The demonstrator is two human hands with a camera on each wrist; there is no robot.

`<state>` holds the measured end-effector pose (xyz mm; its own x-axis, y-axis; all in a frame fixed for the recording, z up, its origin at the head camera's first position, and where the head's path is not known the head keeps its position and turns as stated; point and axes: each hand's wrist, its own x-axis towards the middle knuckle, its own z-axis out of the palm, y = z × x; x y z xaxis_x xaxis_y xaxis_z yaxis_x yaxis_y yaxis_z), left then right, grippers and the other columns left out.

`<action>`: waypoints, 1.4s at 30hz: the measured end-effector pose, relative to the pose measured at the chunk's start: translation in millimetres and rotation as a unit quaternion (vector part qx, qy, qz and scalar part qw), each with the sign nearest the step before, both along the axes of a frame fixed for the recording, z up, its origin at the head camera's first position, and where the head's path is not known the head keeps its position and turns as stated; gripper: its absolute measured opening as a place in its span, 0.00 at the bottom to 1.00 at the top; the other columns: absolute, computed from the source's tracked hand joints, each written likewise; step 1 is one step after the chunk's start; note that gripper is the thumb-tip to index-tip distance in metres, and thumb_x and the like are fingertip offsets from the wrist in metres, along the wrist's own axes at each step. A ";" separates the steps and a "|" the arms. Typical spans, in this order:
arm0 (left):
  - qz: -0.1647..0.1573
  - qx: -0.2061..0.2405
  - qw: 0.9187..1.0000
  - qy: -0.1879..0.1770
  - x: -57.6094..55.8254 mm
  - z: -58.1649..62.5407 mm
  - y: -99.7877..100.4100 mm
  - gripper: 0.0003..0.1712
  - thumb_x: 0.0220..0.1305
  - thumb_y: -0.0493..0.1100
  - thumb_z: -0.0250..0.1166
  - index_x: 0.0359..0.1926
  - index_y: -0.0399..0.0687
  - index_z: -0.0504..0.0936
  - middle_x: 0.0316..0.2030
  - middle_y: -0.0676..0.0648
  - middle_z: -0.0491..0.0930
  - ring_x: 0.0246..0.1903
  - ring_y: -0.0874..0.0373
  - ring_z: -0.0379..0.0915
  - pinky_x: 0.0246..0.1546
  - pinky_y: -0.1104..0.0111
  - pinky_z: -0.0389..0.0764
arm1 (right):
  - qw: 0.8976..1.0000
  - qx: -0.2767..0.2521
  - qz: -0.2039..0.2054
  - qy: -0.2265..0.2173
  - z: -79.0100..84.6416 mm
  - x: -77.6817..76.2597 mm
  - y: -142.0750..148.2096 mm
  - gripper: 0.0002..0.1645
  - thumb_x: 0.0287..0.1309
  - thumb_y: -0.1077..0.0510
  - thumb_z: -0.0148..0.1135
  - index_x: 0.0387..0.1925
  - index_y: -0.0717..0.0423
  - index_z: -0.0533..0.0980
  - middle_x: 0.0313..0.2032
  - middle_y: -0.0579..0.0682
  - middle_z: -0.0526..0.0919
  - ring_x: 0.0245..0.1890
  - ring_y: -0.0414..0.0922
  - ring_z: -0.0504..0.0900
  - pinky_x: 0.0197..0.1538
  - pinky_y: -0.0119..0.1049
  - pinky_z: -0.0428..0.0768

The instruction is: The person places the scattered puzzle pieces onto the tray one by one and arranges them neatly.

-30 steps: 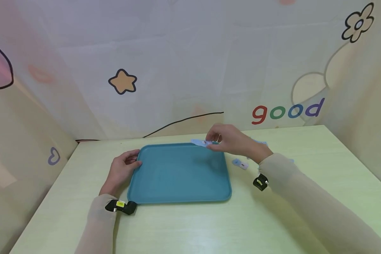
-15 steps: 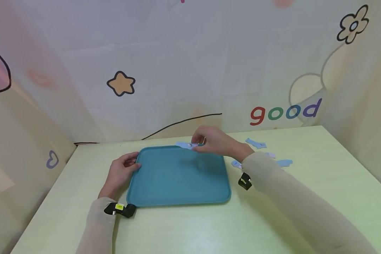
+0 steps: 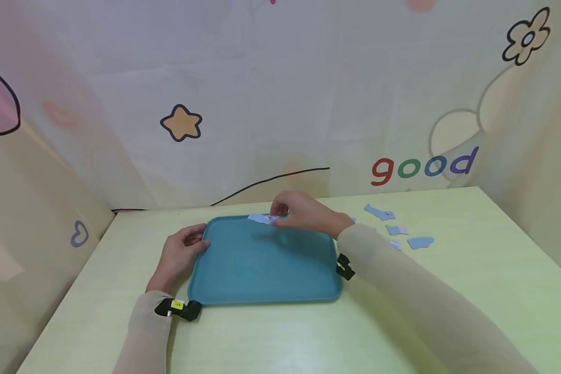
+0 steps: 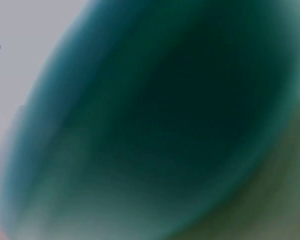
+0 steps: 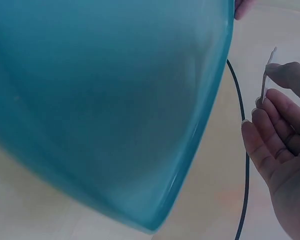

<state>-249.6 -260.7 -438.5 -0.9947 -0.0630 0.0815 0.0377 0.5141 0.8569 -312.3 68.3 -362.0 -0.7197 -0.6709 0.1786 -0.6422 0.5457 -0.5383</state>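
A blue rectangular tray (image 3: 262, 275) lies on the table in the head view. My left hand (image 3: 177, 254) holds its left rim, thumb over the edge. Above the tray's far edge, my right hand (image 3: 304, 213) pinches a thin light-blue piece with jagged edges (image 3: 260, 218), like torn card, between thumb and fingers. In the right wrist view this piece (image 5: 265, 82) shows almost edge-on, and the right hand's (image 5: 282, 140) other fingers curl loosely below it. The left wrist view is filled by the blurred tray (image 4: 190, 100); the left hand does not show there.
Several similar light-blue pieces lie on the table right of the tray, among them an elongated one (image 3: 379, 212), a two-toned one (image 3: 396, 229) and a broad one (image 3: 419, 242). The right forearm partly covers others. A printed cloth backdrop (image 3: 262, 104) stands behind the table.
My right hand has moved left along the tray's far edge, carrying the pinched piece. More loose pieces on the right have come into sight. My left hand stays at the rim.
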 end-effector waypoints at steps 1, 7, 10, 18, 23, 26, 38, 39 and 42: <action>0.001 0.000 1.000 0.000 -0.3 -0.4 0.1 0.28 0.74 0.35 0.67 0.71 0.34 0.76 0.60 0.33 0.80 0.60 0.41 0.76 0.63 0.53 0.77 | 1.000 0.002 -0.001 -0.002 0.2 -0.7 -2.4 0.12 0.64 0.57 0.76 0.45 0.59 0.85 0.42 0.48 0.86 0.44 0.45 0.84 0.53 0.37 0.83; 0.006 -0.001 1.000 -0.006 -1.7 -1.1 0.0 0.28 0.74 0.36 0.68 0.72 0.36 0.76 0.60 0.34 0.80 0.60 0.42 0.77 0.64 0.52 0.78 | 1.000 0.019 -0.008 -0.006 0.9 -4.5 -16.8 0.13 0.65 0.57 0.76 0.46 0.59 0.85 0.43 0.49 0.86 0.44 0.45 0.83 0.53 0.34 0.83; 0.007 -0.003 1.000 -0.011 -2.4 -0.3 -0.1 0.29 0.73 0.37 0.69 0.72 0.37 0.77 0.60 0.34 0.81 0.60 0.42 0.77 0.64 0.52 0.78 | 1.000 0.023 -0.011 -0.008 -0.2 -6.7 -23.6 0.13 0.65 0.56 0.76 0.46 0.59 0.85 0.43 0.49 0.86 0.44 0.44 0.83 0.53 0.33 0.83; 0.012 -0.002 1.000 -0.016 -1.5 1.2 -0.2 0.29 0.74 0.39 0.69 0.72 0.38 0.77 0.60 0.35 0.81 0.60 0.43 0.78 0.63 0.54 0.78 | 0.999 0.029 -0.005 -0.015 -7.8 -14.6 -40.5 0.14 0.66 0.55 0.75 0.48 0.59 0.85 0.44 0.49 0.86 0.45 0.45 0.82 0.52 0.32 0.82; 0.010 -0.002 1.000 -0.015 -1.1 -1.1 -2.0 0.29 0.74 0.39 0.69 0.72 0.37 0.77 0.60 0.35 0.81 0.60 0.44 0.78 0.62 0.57 0.79 | 0.999 0.036 -0.008 -0.021 -10.3 -18.5 -49.5 0.13 0.67 0.54 0.74 0.48 0.58 0.85 0.44 0.49 0.85 0.46 0.45 0.81 0.52 0.32 0.82; 0.012 -0.006 1.000 -0.015 -1.4 -3.1 -3.6 0.29 0.74 0.39 0.69 0.72 0.37 0.77 0.60 0.35 0.81 0.60 0.44 0.78 0.62 0.57 0.79 | 0.999 0.042 -0.011 -0.025 -11.3 -19.7 -56.1 0.13 0.68 0.54 0.74 0.48 0.57 0.85 0.45 0.49 0.85 0.46 0.45 0.81 0.52 0.33 0.81; 0.008 0.006 1.000 -0.020 -2.5 -3.0 0.0 0.29 0.74 0.38 0.69 0.72 0.37 0.76 0.61 0.34 0.81 0.61 0.43 0.78 0.64 0.54 0.78 | 0.998 0.060 -0.004 -0.032 -18.6 -20.3 -74.2 0.12 0.69 0.57 0.72 0.48 0.59 0.84 0.45 0.50 0.84 0.44 0.45 0.81 0.50 0.32 0.82; 0.010 0.004 1.000 -0.020 -2.5 -2.9 -0.2 0.29 0.74 0.38 0.69 0.72 0.37 0.76 0.61 0.34 0.81 0.61 0.43 0.78 0.64 0.53 0.78 | 0.998 0.058 -0.002 -0.035 -19.1 -20.2 -75.9 0.12 0.69 0.57 0.72 0.48 0.59 0.84 0.45 0.51 0.84 0.44 0.45 0.81 0.50 0.32 0.82; 0.015 0.001 1.000 -0.021 -2.0 -2.5 -1.6 0.29 0.74 0.38 0.69 0.72 0.38 0.76 0.61 0.35 0.81 0.61 0.43 0.78 0.64 0.53 0.78 | 0.998 0.059 0.005 -0.037 -22.5 -21.8 -81.4 0.11 0.70 0.57 0.71 0.48 0.59 0.84 0.44 0.51 0.85 0.43 0.45 0.81 0.50 0.32 0.82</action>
